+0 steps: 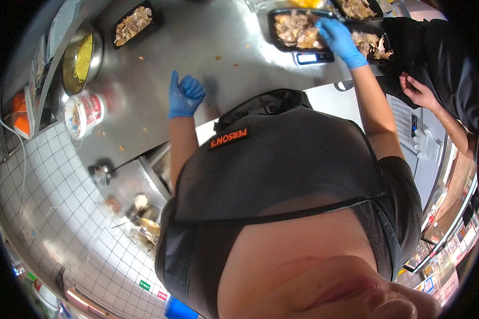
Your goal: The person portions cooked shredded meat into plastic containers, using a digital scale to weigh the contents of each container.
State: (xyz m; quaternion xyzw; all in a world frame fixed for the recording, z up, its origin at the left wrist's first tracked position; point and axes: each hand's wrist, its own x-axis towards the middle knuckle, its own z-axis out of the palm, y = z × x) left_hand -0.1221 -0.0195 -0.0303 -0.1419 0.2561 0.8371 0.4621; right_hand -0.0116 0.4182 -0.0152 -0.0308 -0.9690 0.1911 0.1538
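My right hand [341, 40], in a blue disposable glove, reaches over the right end of a black plastic tray [277, 44]. Its fingertips are at the shredded cooked meat [295, 30] inside; whether they grip any is hidden. Under the tray's front edge is a digital scale [313, 58] with a lit display. My left hand [186, 95], also gloved in blue, hovers near the front edge of the steel table [223, 79]. Its fingers are curled, the thumb sticks out, and nothing shows in it. Another tray of shredded meat [369, 44] sits just beyond my right wrist.
More meat trays stand at the far left [133, 26] and far right [357, 8]. A steel bowl of yellow noodles [83, 58] and a white bucket [84, 113] line the left side. A co-worker's bare hand [421, 91] is close to my right forearm. Crumbs dot the table.
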